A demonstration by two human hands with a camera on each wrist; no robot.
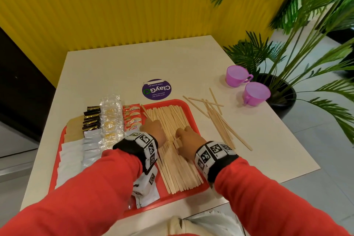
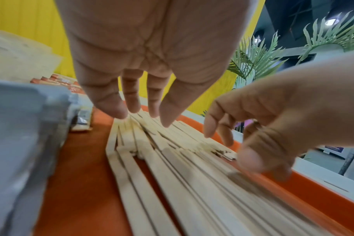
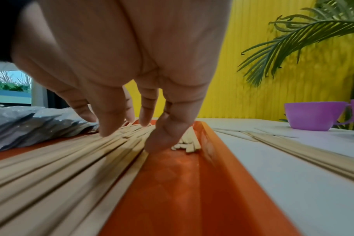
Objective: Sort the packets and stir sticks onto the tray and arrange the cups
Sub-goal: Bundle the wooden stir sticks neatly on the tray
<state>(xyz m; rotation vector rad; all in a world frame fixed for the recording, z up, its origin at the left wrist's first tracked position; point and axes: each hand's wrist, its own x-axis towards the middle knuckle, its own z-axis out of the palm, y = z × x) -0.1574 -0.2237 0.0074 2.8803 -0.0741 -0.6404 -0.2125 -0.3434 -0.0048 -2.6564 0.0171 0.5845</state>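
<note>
Pale wooden stir sticks (image 1: 173,140) lie bundled lower centre on the red plastic tray (image 1: 188,109); left hand (image 1: 153,129) and right hand (image 1: 188,142), fingers spread and grasping nothing, press them, likely squaring the pile.

Round sticker (image 1: 156,89): purple, stuck on the worktop (image 1: 118,67) just beyond the far edge of the tray (image 1: 188,110). It reads "ClayGo" in large white letters, upside down from the person's side, with a green ring as the last letter. Two smaller lines read "Clean as you go" and "Let's keep our pantries clean".
Orange packets (image 1: 132,117): in a row on the tray; the nearest one shows "Coffee" in white, partly hidden by the left hand (image 1: 153,128).
Wrist bands (image 1: 144,144): black-and-white square code patterns, no readable words.
Other packets: no print can be read.
</note>
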